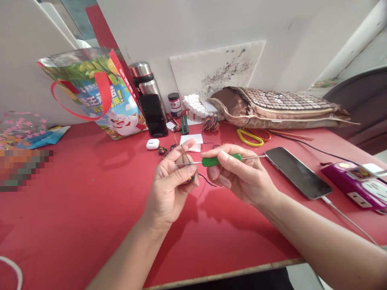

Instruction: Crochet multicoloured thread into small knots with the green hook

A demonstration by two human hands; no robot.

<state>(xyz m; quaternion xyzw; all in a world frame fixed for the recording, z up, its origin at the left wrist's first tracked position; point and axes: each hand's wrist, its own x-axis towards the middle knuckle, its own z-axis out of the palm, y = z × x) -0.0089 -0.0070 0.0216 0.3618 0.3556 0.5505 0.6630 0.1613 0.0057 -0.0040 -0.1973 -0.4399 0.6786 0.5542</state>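
Note:
Above the red table (90, 209), my right hand (238, 177) pinches the green handle of a thin metal crochet hook (216, 161), whose tip points left into my other hand. My left hand (173, 181) is closed around a small multicoloured thread piece (191, 179); a dark thread loops over its fingers and trails down between the hands. The hook's tip meets the thread at my left fingertips.
A phone (298, 171) on a cable lies right of my hands, with a purple power strip (353, 183) beyond it. Behind sit a ball of multicoloured yarn (211, 123), yellow scissors (249, 137), white earbud case (152, 143), dark phone (153, 114), steel flask (145, 78), printed bag (96, 92), brown cushion (278, 106).

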